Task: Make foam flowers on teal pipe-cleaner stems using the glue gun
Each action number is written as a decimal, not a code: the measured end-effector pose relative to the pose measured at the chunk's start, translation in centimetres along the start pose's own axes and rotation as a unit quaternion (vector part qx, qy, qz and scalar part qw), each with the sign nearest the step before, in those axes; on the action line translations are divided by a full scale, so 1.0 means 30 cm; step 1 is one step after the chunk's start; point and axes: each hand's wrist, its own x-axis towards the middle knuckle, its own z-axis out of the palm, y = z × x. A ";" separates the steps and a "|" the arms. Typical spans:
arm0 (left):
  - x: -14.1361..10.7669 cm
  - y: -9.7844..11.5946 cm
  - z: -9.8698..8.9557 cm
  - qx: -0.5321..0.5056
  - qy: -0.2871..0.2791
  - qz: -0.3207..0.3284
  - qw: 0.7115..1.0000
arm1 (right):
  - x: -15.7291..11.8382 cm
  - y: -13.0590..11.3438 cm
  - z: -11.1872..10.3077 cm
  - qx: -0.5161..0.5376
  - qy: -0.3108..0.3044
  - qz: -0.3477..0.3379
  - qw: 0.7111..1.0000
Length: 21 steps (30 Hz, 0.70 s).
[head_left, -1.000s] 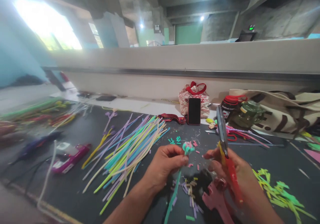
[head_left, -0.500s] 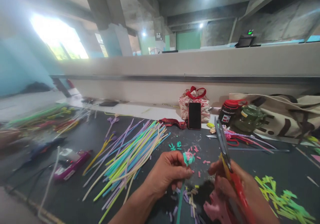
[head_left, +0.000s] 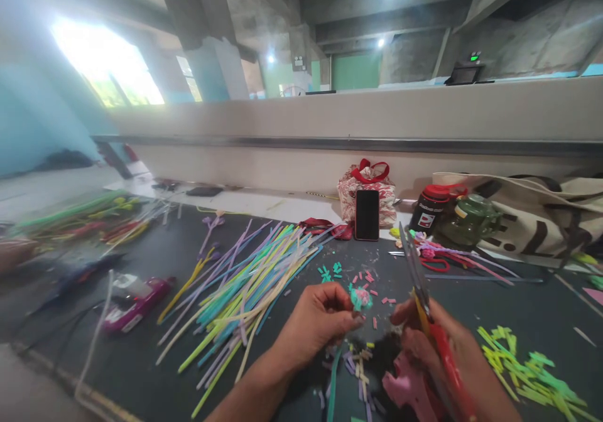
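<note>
My left hand pinches a teal-and-pink flower at its fingertips; teal stem runs down from there toward me, long axis roughly fore-and-aft. My right hand grips red-handled scissors, blades pointing away from me, slightly parted. Flower sits between the hands, left of the blades, nearer the left hand, not touching the scissors. Pink object under the right hand; can't tell if held. Pipe-cleaner stems lie on the surface, left of the left hand.
</note>
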 end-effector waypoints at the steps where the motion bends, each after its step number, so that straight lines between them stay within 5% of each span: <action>1: -0.001 -0.003 0.001 0.000 0.001 -0.002 1.000 | 0.002 0.003 -0.005 -0.003 0.007 -0.007 1.000; 5: -0.002 -0.027 0.009 0.002 -0.023 -0.021 1.000 | 0.008 0.024 -0.028 -0.027 0.015 -0.036 0.999; 21: 0.030 -0.095 0.002 -0.030 -0.051 -0.068 0.996 | 0.012 0.046 -0.047 0.012 0.046 0.037 0.998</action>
